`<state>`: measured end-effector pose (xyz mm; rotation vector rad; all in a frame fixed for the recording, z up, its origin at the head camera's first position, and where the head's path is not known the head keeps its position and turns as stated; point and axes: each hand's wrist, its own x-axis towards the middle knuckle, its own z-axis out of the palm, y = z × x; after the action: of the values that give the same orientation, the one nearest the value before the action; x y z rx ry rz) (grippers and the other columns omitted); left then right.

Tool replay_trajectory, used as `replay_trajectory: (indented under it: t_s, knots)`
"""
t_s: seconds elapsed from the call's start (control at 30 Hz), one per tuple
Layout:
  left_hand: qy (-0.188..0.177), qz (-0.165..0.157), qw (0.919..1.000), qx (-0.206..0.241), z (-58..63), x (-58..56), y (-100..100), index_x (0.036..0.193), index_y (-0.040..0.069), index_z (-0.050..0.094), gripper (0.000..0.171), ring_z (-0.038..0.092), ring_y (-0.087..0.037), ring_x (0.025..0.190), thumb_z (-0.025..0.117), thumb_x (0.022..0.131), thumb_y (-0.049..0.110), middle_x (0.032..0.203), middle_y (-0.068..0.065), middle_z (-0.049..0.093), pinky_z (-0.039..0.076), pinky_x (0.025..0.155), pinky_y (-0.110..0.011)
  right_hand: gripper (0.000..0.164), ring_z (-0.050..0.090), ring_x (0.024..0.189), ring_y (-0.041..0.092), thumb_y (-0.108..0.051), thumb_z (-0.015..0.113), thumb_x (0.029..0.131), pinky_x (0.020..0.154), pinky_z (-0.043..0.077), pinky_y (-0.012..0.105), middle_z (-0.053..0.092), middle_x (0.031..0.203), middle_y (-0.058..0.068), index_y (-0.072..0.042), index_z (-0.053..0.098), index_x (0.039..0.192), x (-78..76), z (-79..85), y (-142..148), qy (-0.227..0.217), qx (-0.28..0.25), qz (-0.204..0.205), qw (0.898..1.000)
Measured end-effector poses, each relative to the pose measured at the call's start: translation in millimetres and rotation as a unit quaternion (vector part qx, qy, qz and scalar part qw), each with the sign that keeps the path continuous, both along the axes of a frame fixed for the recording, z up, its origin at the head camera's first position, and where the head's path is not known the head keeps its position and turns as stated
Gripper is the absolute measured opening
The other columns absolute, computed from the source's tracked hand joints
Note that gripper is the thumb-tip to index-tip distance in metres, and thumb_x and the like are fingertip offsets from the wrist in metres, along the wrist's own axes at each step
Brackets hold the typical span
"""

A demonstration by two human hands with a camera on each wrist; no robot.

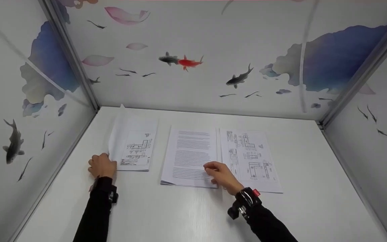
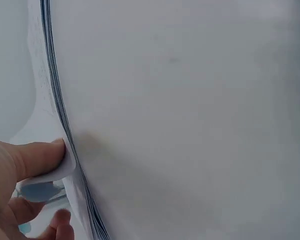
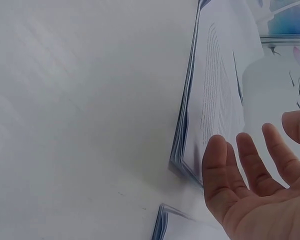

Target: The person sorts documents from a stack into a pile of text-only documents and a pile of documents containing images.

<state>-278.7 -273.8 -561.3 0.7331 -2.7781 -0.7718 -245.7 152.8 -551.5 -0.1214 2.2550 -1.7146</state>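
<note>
My left hand point(image 1: 102, 165) is at the lower left corner of the left paper stack point(image 1: 136, 164), which shows a line drawing. It pinches the corner of a lifted sheet point(image 1: 114, 137) that curls along that stack's left side; in the left wrist view the thumb point(image 2: 42, 157) presses on the bent sheet point(image 2: 65, 169). Over the lower right part of the middle paper stack point(image 1: 191, 151), printed with lines of text, hovers my right hand point(image 1: 223, 176). Its fingers are loosely bent and hold nothing, as the right wrist view shows beside the text page point(image 3: 217, 100).
A third stack of drawing sheets point(image 1: 250, 158) lies just right of the middle one. All three are on a white table point(image 1: 186, 215). Panels printed with fish and petals point(image 1: 193, 87) enclose it at the back and both sides, with metal posts point(image 1: 76, 57) at the corners.
</note>
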Motion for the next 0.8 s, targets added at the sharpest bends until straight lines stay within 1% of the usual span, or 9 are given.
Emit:
replay_trajectory:
  t_s: [0.13, 0.23, 0.3, 0.43, 0.53, 0.6, 0.67, 0.73, 0.8]
  knots:
    - [0.020, -0.017, 0.9989, 0.037, 1.1, 1.1, 4, 0.128, -0.014, 0.047, 0.041, 0.058, -0.054, 0.104, 0.049, 0.093, 0.005, 0.117, -0.039, 0.057, 0.047, 0.082, -0.059, 0.035, 0.062, 0.105, 0.031, -0.016, 0.058, 0.095, 0.077, 0.055, 0.041, 0.063, 0.120, 0.020, 0.002, 0.060, 0.124, 0.5, 0.4, -5, -0.006, -0.006, 0.011, 1.000]
    - [0.040, -0.009, 0.9953, 0.088, 4.1, 2.1, 4, 0.140, -0.011, 0.037, 0.048, 0.055, -0.055, 0.111, 0.045, 0.096, 0.008, 0.128, -0.039, 0.052, 0.046, 0.088, -0.061, 0.035, 0.063, 0.103, 0.028, -0.017, 0.059, 0.095, 0.077, 0.055, 0.039, 0.065, 0.118, 0.018, 0.002, 0.060, 0.124, 1.0, -1.5, -8, -0.016, -0.004, 0.021, 1.000]
    - [0.061, 0.000, 0.9889, 0.136, 7.0, 2.2, 4, 0.144, -0.009, 0.033, 0.051, 0.050, -0.053, 0.120, 0.043, 0.098, 0.009, 0.135, -0.038, 0.047, 0.043, 0.096, -0.060, 0.035, 0.064, 0.102, 0.026, -0.018, 0.060, 0.095, 0.077, 0.055, 0.037, 0.066, 0.117, 0.018, 0.002, 0.060, 0.124, 1.4, -2.8, -11, -0.024, -0.007, 0.026, 0.999]
    - [0.115, 0.011, 0.9630, 0.244, 12.8, 2.3, 3, 0.145, -0.006, 0.033, 0.046, 0.042, -0.044, 0.134, 0.039, 0.102, 0.012, 0.144, -0.031, 0.043, 0.035, 0.110, -0.053, 0.035, 0.064, 0.101, 0.023, -0.020, 0.060, 0.096, 0.078, 0.055, 0.035, 0.067, 0.116, 0.016, 0.001, 0.060, 0.124, 2.7, -3.1, -14, -0.034, -0.011, 0.030, 0.999]
    - [0.140, 0.014, 0.9426, 0.303, 16.0, 3.1, 4, 0.145, -0.002, 0.033, 0.044, 0.040, -0.036, 0.136, 0.035, 0.105, 0.014, 0.148, -0.025, 0.041, 0.034, 0.111, -0.047, 0.036, 0.064, 0.102, 0.023, -0.021, 0.060, 0.096, 0.078, 0.055, 0.035, 0.067, 0.115, 0.015, 0.001, 0.060, 0.124, 3.3, -2.7, -15, -0.035, -0.011, 0.030, 0.999]
    - [0.147, 0.021, 0.9326, 0.329, 17.1, 3.7, 6, 0.147, 0.000, 0.033, 0.044, 0.048, -0.031, 0.126, 0.032, 0.106, 0.016, 0.146, -0.021, 0.043, 0.043, 0.100, -0.040, 0.036, 0.064, 0.101, 0.024, -0.020, 0.060, 0.096, 0.077, 0.055, 0.035, 0.067, 0.114, 0.016, 0.001, 0.059, 0.124, 3.7, -3.0, -17, -0.035, -0.013, 0.032, 0.999]
    - [0.160, 0.028, 0.9192, 0.359, 17.8, 4.2, 9, 0.146, 0.003, 0.034, 0.042, 0.060, -0.024, 0.106, 0.031, 0.107, 0.018, 0.137, -0.021, 0.050, 0.049, 0.081, -0.031, 0.035, 0.065, 0.101, 0.025, -0.020, 0.060, 0.095, 0.076, 0.055, 0.035, 0.067, 0.114, 0.017, 0.001, 0.059, 0.124, 3.8, -2.8, -21, -0.041, -0.019, 0.032, 0.998]
    - [0.173, 0.035, 0.9038, 0.390, 18.0, 4.3, 12, 0.144, 0.006, 0.035, 0.040, 0.064, -0.018, 0.080, 0.031, 0.107, 0.019, 0.124, -0.020, 0.055, 0.045, 0.061, -0.025, 0.036, 0.066, 0.100, 0.025, -0.019, 0.060, 0.096, 0.076, 0.055, 0.035, 0.067, 0.114, 0.017, 0.002, 0.059, 0.124, 3.0, -2.8, -27, -0.048, -0.031, 0.035, 0.998]
    - [0.185, 0.038, 0.8876, 0.420, 17.3, 4.4, 17, 0.143, 0.007, 0.035, 0.038, 0.064, -0.016, 0.063, 0.032, 0.107, 0.018, 0.114, -0.018, 0.057, 0.043, 0.051, -0.022, 0.036, 0.066, 0.099, 0.024, -0.019, 0.059, 0.096, 0.077, 0.056, 0.035, 0.067, 0.114, 0.017, 0.002, 0.059, 0.125, 1.8, -2.6, -36, -0.058, -0.046, 0.035, 0.997]
